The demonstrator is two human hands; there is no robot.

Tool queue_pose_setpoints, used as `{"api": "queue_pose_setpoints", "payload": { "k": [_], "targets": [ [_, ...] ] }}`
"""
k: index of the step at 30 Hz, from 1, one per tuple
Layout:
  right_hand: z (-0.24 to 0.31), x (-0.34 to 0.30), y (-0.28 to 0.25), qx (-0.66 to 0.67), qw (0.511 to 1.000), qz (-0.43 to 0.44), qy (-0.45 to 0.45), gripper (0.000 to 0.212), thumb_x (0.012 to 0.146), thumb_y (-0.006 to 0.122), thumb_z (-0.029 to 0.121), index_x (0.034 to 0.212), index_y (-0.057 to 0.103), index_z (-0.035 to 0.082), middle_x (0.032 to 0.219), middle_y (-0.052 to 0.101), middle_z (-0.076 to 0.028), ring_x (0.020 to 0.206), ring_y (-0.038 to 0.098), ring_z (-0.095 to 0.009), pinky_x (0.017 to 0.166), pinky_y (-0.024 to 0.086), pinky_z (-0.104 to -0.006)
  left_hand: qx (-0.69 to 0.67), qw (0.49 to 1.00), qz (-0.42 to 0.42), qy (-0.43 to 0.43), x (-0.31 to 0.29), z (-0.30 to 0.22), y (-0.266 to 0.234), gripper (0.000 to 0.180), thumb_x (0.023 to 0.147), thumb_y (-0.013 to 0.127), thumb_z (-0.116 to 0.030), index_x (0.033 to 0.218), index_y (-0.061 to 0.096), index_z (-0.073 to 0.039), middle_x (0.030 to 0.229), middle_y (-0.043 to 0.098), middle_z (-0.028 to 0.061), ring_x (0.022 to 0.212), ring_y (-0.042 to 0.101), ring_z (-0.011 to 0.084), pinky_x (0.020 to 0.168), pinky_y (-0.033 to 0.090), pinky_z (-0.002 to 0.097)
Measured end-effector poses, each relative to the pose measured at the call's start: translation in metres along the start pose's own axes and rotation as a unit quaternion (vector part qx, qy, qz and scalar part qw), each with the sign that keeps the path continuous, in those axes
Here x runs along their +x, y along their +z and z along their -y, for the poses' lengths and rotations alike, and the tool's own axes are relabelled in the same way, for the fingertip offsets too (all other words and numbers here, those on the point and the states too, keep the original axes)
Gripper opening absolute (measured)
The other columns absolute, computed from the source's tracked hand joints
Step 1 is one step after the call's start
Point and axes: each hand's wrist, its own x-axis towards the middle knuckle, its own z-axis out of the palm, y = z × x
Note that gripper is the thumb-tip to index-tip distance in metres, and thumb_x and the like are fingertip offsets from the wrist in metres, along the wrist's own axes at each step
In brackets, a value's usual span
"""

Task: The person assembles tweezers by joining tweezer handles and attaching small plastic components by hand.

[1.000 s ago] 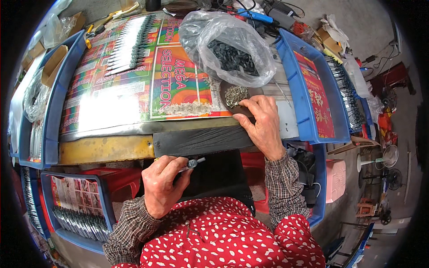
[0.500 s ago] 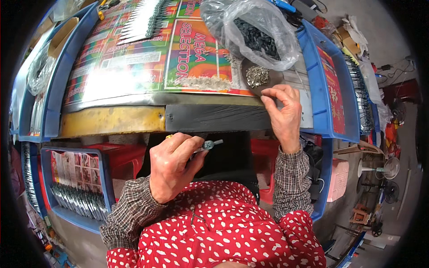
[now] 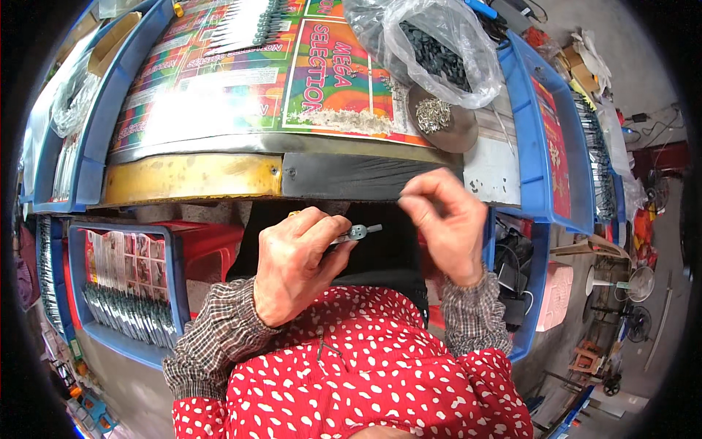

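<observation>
My left hand (image 3: 296,267) is closed around a small grey-green part (image 3: 357,233), held above my lap in front of the table. The part has a rounded end with small holes, and a short pale pin points right from it; my fingers cover the rest. To its right, my right hand (image 3: 452,230) is raised near the table edge, thumb and fingertips brought together in a pinch. Motion blurs those fingertips, and anything between them is too small to make out. Beyond it, a round dark dish (image 3: 461,135) carries a heap of tiny shiny metal pieces (image 3: 433,115).
A clear plastic bag (image 3: 479,88) of dark pieces (image 3: 439,58) lies behind the dish. Slender metal items with dark ends (image 3: 252,22) line the printed tabletop sheet (image 3: 212,110). Blue bins flank the table, left (image 3: 121,102) and right (image 3: 534,132); another bin (image 3: 175,274) stands lower left.
My right hand has come away from the dish, back toward me and slightly left, nearer the part. The left hand keeps its grip on the part; the view has shifted slightly.
</observation>
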Motion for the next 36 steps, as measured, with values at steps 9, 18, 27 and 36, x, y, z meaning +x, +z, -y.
{"api": "queue_pose_setpoints", "payload": {
  "k": [9, 18, 27, 36],
  "targets": [
    [0.002, -0.013, 0.023, 0.078, 0.992, 0.071, -0.065, 0.013, 0.077, 0.072, 0.003, 0.086, 0.063, 0.000, 0.086, 0.065, -0.008, 0.089, 0.059, -0.024, 0.082, 0.047, -0.0349, 0.016, 1.000, 0.007, 0.021, -0.001, -0.008, 0.000, 0.025, 0.069, 0.076, -0.002, 0.091, 0.065, -0.003, 0.075, 0.060, 0.0092, 0.062, 0.058, 0.0242, 0.053, 0.046, 0.0341],
    [0.004, -0.014, 0.026, 0.050, 0.994, 0.067, -0.064, 0.013, 0.076, 0.072, 0.002, 0.085, 0.063, 0.000, 0.085, 0.064, -0.009, 0.085, 0.060, -0.025, 0.078, 0.048, -0.0351, 0.033, 0.999, 0.009, 0.033, -0.004, -0.004, 0.001, 0.027, 0.068, 0.075, -0.002, 0.093, 0.064, -0.003, 0.077, 0.060, 0.0105, 0.065, 0.059, 0.0266, 0.057, 0.047, 0.0354],
    [0.005, -0.017, 0.030, -0.068, 0.978, 0.036, -0.194, 0.018, 0.071, 0.071, -0.005, 0.086, 0.062, 0.000, 0.084, 0.064, -0.011, 0.080, 0.063, -0.028, 0.072, 0.051, -0.0364, 0.063, 0.996, -0.008, 0.066, -0.004, -0.001, 0.007, 0.027, 0.065, 0.073, -0.002, 0.089, 0.061, -0.006, 0.071, 0.053, 0.0075, 0.062, 0.059, 0.0260, 0.053, 0.048, 0.0356],
    [-0.003, -0.028, 0.038, -0.060, 0.978, 0.009, -0.199, 0.019, 0.071, 0.072, -0.005, 0.088, 0.064, -0.002, 0.084, 0.066, -0.013, 0.077, 0.067, -0.029, 0.067, 0.055, -0.0348, 0.084, 0.992, -0.038, 0.085, -0.012, 0.006, 0.018, 0.029, 0.065, 0.073, -0.003, 0.092, 0.062, -0.006, 0.074, 0.056, 0.0062, 0.062, 0.059, 0.0241, 0.053, 0.049, 0.0340]
  ]
}}
